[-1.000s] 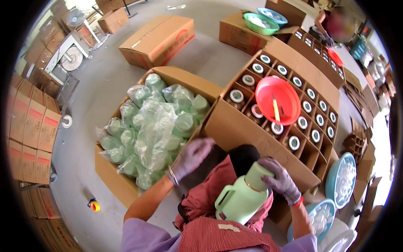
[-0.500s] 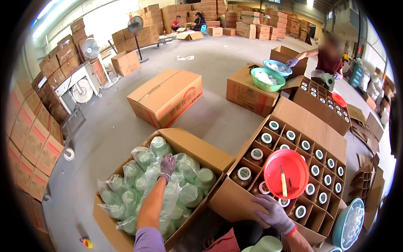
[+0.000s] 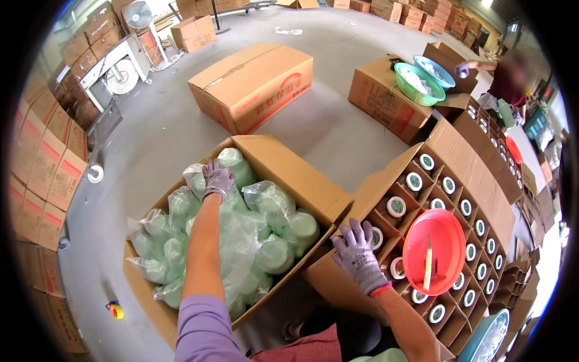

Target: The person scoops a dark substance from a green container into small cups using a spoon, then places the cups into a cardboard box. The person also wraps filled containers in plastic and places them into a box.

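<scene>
My left hand (image 3: 218,181), in a grey-purple glove, lies with spread fingers on the bagged items near the far side of an open carton (image 3: 295,166). Pale green rounded containers (image 3: 277,253) wrapped in clear plastic fill that carton; their exact kind is hidden. My right hand (image 3: 360,258), gloved alike, is open with fingers apart at the near left edge of a divided carton (image 3: 338,283). White-lidded bottles (image 3: 396,206) stand in its compartments. On top of them sits a red basin (image 3: 443,235) holding a yellow-handled knife (image 3: 428,265).
A closed carton (image 3: 250,87) stands ahead on the floor. Farther right, a green basin (image 3: 419,87) and a blue basin (image 3: 437,69) rest on another carton, beside a co-worker (image 3: 509,78). Stacked cartons (image 3: 48,163) line the left. Yellow tape (image 3: 116,311) lies on the floor.
My view has tilted down and shifted. My left hand has moved farther across the bagged containers. My right hand has moved left and forward to the divided carton's edge, fingers spreading.
</scene>
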Demonstrator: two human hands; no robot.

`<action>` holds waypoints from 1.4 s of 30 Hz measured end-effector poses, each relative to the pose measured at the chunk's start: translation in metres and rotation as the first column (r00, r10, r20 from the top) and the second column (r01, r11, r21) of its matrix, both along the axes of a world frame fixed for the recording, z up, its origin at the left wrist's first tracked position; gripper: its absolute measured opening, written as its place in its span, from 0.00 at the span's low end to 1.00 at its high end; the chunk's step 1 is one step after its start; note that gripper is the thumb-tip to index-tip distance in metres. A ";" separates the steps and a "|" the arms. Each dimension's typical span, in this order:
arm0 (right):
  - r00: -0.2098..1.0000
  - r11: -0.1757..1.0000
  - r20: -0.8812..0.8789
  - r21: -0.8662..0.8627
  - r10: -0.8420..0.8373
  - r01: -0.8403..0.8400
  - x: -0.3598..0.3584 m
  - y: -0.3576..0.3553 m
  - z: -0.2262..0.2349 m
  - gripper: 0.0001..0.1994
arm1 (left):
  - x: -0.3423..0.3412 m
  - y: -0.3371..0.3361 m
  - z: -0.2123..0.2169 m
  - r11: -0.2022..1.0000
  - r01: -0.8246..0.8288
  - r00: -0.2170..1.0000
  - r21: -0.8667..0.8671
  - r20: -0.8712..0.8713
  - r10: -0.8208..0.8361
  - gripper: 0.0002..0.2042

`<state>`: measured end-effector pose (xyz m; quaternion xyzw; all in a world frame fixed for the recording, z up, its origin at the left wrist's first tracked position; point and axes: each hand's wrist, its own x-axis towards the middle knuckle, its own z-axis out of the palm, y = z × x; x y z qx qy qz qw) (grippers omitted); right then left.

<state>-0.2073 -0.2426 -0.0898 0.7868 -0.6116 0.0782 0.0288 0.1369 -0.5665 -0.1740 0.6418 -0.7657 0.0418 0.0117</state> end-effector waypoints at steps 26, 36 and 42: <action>0.974 0.973 0.218 -0.206 -0.057 0.103 -0.003 0.010 0.011 0.46 | -0.071 0.207 0.271 0.895 0.150 0.132 -0.420 -0.889 -0.439 0.13; 0.412 0.828 0.892 -0.370 0.189 0.421 -0.011 0.071 0.149 0.60 | -0.073 0.205 0.327 0.865 0.305 -0.545 -0.398 -0.818 -0.184 0.17; -0.389 0.974 0.900 0.223 -0.196 0.026 -0.023 0.088 0.147 0.49 | -0.049 0.180 0.302 0.934 0.356 -0.360 -0.016 -0.925 0.122 0.18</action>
